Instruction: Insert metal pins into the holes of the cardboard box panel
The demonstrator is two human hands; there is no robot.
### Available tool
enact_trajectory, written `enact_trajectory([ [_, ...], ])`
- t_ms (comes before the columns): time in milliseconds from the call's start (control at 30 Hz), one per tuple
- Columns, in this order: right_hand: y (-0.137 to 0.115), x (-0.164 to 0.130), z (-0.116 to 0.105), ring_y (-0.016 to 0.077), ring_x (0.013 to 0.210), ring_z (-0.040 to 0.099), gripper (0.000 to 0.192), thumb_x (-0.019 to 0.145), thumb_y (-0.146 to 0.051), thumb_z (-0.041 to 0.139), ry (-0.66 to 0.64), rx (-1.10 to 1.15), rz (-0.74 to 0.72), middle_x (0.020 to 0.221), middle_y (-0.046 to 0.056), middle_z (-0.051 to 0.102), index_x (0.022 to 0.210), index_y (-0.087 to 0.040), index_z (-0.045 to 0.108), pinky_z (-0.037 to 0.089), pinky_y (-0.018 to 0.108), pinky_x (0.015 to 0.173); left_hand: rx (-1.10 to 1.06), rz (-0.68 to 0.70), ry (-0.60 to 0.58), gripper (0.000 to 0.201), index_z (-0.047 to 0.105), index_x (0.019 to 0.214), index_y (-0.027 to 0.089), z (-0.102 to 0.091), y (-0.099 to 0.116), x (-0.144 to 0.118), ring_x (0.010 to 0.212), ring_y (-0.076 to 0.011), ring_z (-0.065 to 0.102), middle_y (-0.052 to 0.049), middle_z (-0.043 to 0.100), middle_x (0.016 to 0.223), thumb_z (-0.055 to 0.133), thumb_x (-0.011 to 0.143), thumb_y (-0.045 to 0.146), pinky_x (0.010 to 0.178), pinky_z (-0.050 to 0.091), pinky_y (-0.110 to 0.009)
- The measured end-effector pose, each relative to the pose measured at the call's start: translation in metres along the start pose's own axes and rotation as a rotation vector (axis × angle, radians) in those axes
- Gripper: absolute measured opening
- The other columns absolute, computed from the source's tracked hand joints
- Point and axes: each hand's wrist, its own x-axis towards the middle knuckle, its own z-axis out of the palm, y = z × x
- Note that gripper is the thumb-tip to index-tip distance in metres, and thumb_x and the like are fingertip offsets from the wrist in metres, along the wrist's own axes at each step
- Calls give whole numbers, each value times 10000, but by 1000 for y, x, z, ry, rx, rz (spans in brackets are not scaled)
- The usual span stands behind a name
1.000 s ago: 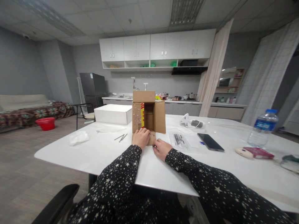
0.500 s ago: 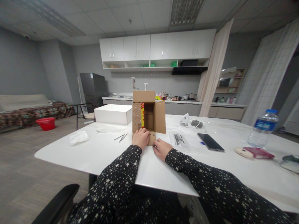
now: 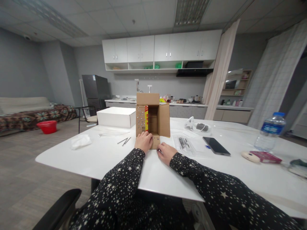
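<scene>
An open cardboard box [image 3: 164,119] stands on the white table, its opening facing me. Small shiny dots cover its left flap [image 3: 140,119], and a few more sit on the lower flap [image 3: 155,143], which lies toward me. Over the left part of that lower flap is my left hand [image 3: 144,141], fingers bent and pressed together; whatever is under the fingertips is hidden. My right hand [image 3: 166,152] is closed at the flap's right front corner, thumb and fingers against its edge.
Left of the box lie metal nails or thin rods [image 3: 124,141], a crumpled tissue [image 3: 81,141] and a white box [image 3: 116,117]. On the right are a clear plastic packet [image 3: 184,144], a phone [image 3: 216,146], a white mask [image 3: 201,127] and a water bottle [image 3: 270,131].
My left hand has shifted slightly left and toward the flap's edge, showing a little more of the lower flap. The right hand and the box have stayed put.
</scene>
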Motion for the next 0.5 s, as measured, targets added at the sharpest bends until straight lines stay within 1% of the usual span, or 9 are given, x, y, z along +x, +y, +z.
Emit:
enact_trajectory([
  [300, 2, -1, 1, 155, 886, 579, 214, 911, -253, 420, 0, 6, -5, 1020, 61, 582, 1016, -201, 599, 383, 255, 745, -15, -57, 12, 164, 615, 908, 211, -5, -1, -1, 958, -220, 534, -69, 611, 958, 463, 882, 267, 832, 399, -358],
  [500, 3, -1, 3, 157, 880, 582, 215, 913, -259, 417, 3, 1, -6, 1011, 58, 585, 1010, -207, 601, 383, 258, 732, -46, -89, 14, 170, 616, 865, 203, -7, -5, -1, 915, -216, 551, -66, 623, 915, 466, 878, 281, 798, 410, -351],
])
